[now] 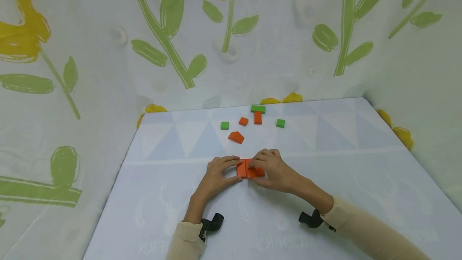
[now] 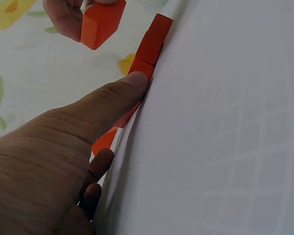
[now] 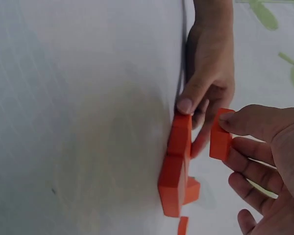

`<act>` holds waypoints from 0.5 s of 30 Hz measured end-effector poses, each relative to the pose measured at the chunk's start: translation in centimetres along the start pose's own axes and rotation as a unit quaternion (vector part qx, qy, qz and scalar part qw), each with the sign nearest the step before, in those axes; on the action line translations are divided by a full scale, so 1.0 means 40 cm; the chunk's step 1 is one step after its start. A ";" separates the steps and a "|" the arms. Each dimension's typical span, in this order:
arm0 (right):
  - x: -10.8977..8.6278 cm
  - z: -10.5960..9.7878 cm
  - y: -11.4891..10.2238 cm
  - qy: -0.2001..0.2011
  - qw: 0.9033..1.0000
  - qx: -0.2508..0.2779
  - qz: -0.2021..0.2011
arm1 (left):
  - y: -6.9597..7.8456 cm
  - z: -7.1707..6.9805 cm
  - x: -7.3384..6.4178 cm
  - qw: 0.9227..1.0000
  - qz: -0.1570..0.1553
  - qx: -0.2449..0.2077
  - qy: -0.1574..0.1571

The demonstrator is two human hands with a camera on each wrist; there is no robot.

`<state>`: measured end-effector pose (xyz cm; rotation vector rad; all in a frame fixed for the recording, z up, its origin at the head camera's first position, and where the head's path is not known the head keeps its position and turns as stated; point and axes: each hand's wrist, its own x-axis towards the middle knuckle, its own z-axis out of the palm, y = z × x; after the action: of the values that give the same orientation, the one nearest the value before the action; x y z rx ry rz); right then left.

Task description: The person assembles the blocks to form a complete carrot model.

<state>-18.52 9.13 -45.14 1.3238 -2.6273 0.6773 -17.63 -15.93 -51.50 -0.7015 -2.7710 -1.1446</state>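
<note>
An orange block (image 3: 219, 137) is pinched between the thumb and fingers of the right hand (image 1: 275, 171), just right of the centre of the head view. In the right wrist view it is shown tilted and raised, with flat faces, crisp edges and a smooth, matte finish. Just beside it, a row of orange blocks (image 1: 241, 169) is laid on the table, slightly below the middle of the head frame; its left end is gripped by the left hand (image 1: 217, 173), thumb on the near side and fingers on the far side. The same smooth, straight-edged look is shared by the row.

Farther up the frame, a wedge-like orange piece (image 1: 236, 137), a small orange block (image 1: 243, 121) and an oblong orange block (image 1: 258, 118) are scattered, the last set at the lower edge of a long green block (image 1: 258, 109). These are flanked by two green cubes (image 1: 225, 125). The pale table (image 1: 173, 204) is printed with bluish triangles, and white cloth (image 1: 274, 59) with yellow flowers is hung behind.
</note>
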 end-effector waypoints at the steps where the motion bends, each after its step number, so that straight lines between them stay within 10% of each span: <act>1: -0.001 0.005 -0.001 -0.001 1.000 0.002 -0.001 | 0.000 0.000 0.000 1.000 0.001 0.000 0.001; 15: -0.006 0.058 -0.001 0.001 0.999 -0.020 -0.041 | -0.006 0.004 -0.001 1.000 0.012 0.007 0.007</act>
<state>-18.12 8.27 -47.26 1.4106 -2.5550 0.6107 -17.70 -15.98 -51.79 -0.7198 -2.7483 -1.1194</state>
